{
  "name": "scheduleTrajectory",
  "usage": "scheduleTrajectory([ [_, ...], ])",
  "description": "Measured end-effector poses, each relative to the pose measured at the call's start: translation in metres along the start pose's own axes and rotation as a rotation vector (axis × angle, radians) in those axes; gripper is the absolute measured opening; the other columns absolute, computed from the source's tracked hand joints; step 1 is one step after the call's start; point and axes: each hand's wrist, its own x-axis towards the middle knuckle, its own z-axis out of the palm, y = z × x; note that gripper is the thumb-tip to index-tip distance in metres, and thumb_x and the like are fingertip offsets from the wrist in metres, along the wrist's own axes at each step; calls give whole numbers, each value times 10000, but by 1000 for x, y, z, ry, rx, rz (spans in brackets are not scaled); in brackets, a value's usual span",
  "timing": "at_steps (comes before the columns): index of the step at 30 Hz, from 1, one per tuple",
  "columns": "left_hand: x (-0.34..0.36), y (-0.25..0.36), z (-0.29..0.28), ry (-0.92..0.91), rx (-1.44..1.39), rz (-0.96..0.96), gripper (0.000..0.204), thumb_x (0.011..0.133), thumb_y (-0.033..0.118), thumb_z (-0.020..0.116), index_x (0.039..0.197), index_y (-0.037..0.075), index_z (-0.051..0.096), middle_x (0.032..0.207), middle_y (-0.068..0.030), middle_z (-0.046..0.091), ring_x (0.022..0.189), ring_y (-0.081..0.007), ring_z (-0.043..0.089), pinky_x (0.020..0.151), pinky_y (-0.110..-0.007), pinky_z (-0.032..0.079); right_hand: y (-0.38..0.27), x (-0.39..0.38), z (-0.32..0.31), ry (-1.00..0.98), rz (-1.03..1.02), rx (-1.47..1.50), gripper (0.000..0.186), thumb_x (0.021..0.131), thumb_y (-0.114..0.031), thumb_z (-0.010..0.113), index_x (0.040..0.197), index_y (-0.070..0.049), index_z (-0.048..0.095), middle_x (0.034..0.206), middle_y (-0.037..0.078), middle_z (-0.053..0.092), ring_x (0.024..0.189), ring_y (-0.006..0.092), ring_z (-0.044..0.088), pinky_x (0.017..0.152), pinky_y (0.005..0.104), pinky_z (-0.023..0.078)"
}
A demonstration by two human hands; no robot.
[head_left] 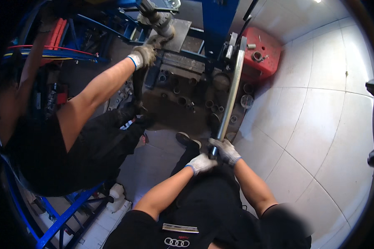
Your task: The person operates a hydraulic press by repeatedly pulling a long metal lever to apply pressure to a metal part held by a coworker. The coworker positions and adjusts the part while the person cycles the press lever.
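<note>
A long silver metal pipe slants from the blue frame down toward my body. Around its near end, my right hand is closed in a light knitted glove. My left hand, gloved alike, is closed at the dark tip just below and to the left; its fingers are partly hidden. Beside the pipe's far end sits a small metal cylinder on the frame. At the left, a co-worker's gloved hand reaches to a dark part under a metal press ram, next to a metal plate.
A blue steel press frame stands ahead. Right of it is a red box with small metal parts on top. Several metal rings and sleeves lie below the frame. The co-worker stands close on the left; a white tiled wall rises at right.
</note>
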Motion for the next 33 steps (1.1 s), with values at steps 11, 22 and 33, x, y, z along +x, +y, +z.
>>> scheduleTrajectory([
  [11,-135,49,-16,-432,-600,439,255,883,258,732,1038,57,709,896,-105,728,805,-232,713,722,-348,582,-44,-87,11,-812,-629,264,636,770,-485,781,1087,62,718,1180,260,661,1134,363,626,1032,473,469],
  [22,-30,4,-26,72,-97,171,381,865,419,750,958,53,701,846,-77,699,800,-191,678,740,-326,553,-8,0,2,-210,-179,-131,730,828,-551,772,1246,36,653,1104,149,723,1018,215,677,926,360,539],
  [33,-58,12,-46,-681,-209,231,293,842,155,786,1072,-4,702,945,-155,737,799,-251,714,733,-356,598,-21,-54,21,-344,-402,271,650,779,-202,793,1368,2,608,1270,150,675,1142,237,650,1014,408,519],
])
